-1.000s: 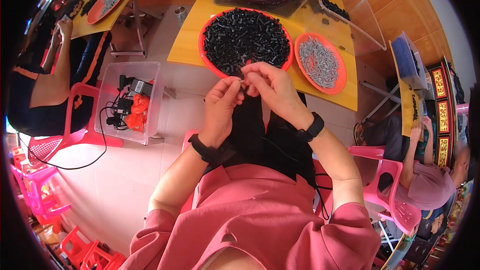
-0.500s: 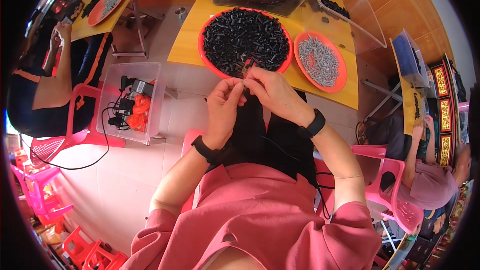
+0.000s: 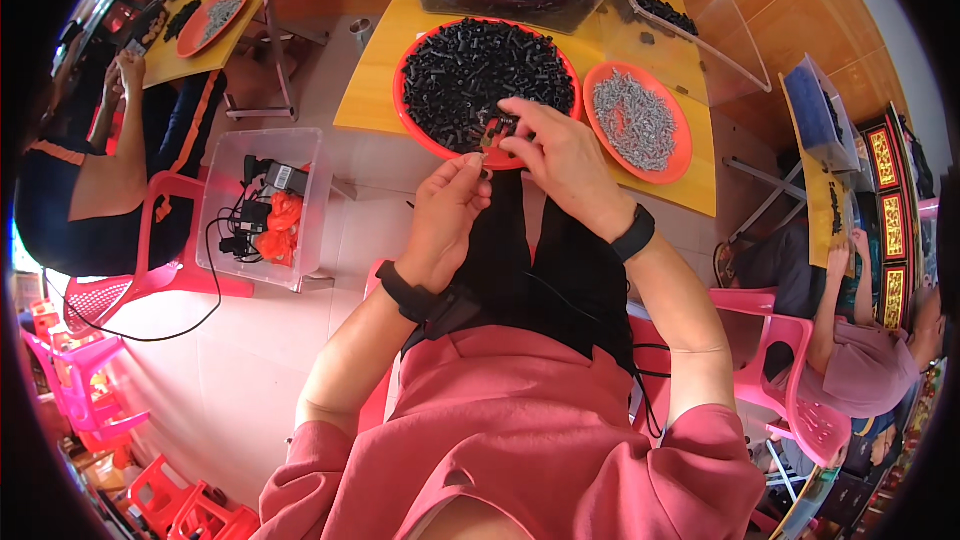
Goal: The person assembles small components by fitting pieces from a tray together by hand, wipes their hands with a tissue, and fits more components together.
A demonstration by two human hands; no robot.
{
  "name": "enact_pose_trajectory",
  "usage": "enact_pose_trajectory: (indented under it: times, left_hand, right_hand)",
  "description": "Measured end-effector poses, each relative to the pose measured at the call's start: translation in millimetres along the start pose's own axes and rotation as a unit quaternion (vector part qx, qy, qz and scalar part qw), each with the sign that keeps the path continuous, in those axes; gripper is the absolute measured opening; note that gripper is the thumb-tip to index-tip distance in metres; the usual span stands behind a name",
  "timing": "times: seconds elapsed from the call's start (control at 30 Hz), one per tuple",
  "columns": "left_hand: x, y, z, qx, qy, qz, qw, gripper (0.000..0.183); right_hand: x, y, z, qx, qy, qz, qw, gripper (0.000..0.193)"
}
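Note:
My left hand (image 3: 447, 215) is closed in a pinch in front of the round red basin (image 3: 408, 120). A small dark bit shows by its fingertips, too small to name. My right hand (image 3: 570, 168) reaches over the basin's near rim, its thumb and forefinger bent around something small and dark. Beside those fingertips is a little piece with reddish and brass-coloured parts (image 3: 492, 132); whether it is held or only lies there I cannot tell. The basin is heaped with short black tubular pieces (image 3: 480, 70). The fingertips of both hands are close but apart.
An orange-red plate (image 3: 682, 155) of grey screw-like pieces (image 3: 635, 120) sits right of the basin on the yellow table (image 3: 370, 90). Clear bins (image 3: 510, 2) stand behind. A clear box (image 3: 318, 200) of cables and adapters is at left. Other people work at both sides.
My hands have drawn apart from touching. The right hand has shifted right and up over the basin's rim, its fingers opening wider; the left has dropped slightly.

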State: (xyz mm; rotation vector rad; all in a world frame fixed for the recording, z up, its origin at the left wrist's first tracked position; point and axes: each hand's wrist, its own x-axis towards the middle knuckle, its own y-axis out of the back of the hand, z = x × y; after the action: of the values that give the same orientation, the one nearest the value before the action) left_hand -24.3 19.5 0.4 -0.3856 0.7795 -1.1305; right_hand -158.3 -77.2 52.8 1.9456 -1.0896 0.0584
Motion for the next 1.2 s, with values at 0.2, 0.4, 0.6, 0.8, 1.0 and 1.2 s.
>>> enact_pose_trajectory:
  times: [0.2,0.4,0.6,0.8,1.0,1.2]
  left_hand:
    - [-3,3,0,-0.061,0.015,-0.05,0.997,0.017]
    - [-2,7,-2,-0.151,0.012,-0.047,0.987,0.014]
    - [-1,9,-6,-0.203,0.011,-0.042,0.978,0.014]
    - [-4,4,-7,-0.184,-0.018,-0.012,0.983,0.011]
    - [-6,9,-12,-0.174,-0.007,-0.014,0.985,0.011]
    - [-4,15,-15,-0.187,0.019,-0.042,0.981,0.012]
  right_hand:
    - [0,-6,-7,0.079,0.036,-0.076,0.993,0.011]
    - [-11,-13,-11,0.145,0.002,0.005,0.989,0.007]
    - [-24,-22,-17,0.102,0.026,0.03,0.994,0.009]
    - [-23,-26,-15,-0.016,0.106,0.078,0.991,0.01]
    - [-24,-25,-16,-0.081,0.148,0.079,0.983,0.01]
    - [-7,-11,-16,0.152,-0.133,-0.072,0.977,0.017]
